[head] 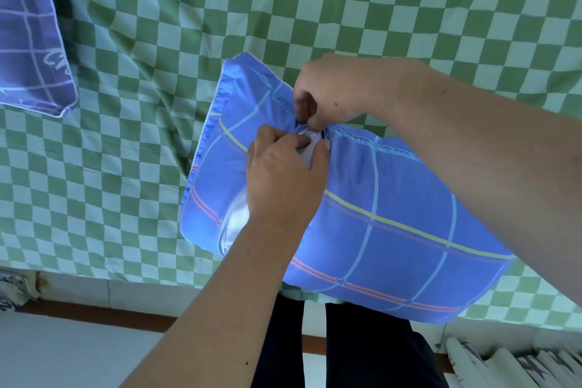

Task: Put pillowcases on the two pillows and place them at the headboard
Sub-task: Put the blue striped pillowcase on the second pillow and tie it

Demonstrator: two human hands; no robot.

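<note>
A pillow in a blue plaid pillowcase [378,224] lies on the green checked bed sheet [220,9] near the bed's front edge. White pillow fabric [310,140] shows through a slit opening in the case, and more white shows lower left [236,224]. My left hand [283,173] pinches the near edge of the opening, thumb and fingers curled on the cloth. My right hand [333,91] pinches the far edge of the same opening. A second pillow in a purple-blue checked case [28,41] lies at the upper left.
The bed's front edge runs along the bottom, with a wooden rail [94,312] and pale floor [63,356] below. My dark trouser legs [346,350] stand against the bed. A white radiator [504,362] sits at lower right.
</note>
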